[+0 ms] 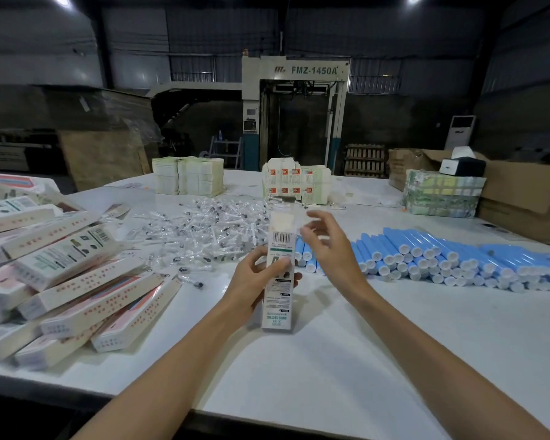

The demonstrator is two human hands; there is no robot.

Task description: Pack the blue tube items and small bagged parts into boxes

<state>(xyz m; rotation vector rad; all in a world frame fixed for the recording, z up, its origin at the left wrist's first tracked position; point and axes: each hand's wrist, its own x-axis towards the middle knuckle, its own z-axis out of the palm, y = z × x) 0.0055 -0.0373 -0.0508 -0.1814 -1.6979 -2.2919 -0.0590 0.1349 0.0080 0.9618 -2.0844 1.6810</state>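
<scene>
My left hand grips a tall narrow white printed box, which stands upright on the white table with its top flap up. Just right of the box's upper part, my right hand hovers with loosely spread fingers and holds nothing. A stack of blue tubes with white caps lies on the table to the right. Behind the box, a heap of small clear bagged parts is spread over the table's middle.
Several closed long boxes are piled at the left. Stacks of flat carton blanks stand at the far side, a bundled stack and brown cardboard cartons at the far right. A large machine stands beyond the table.
</scene>
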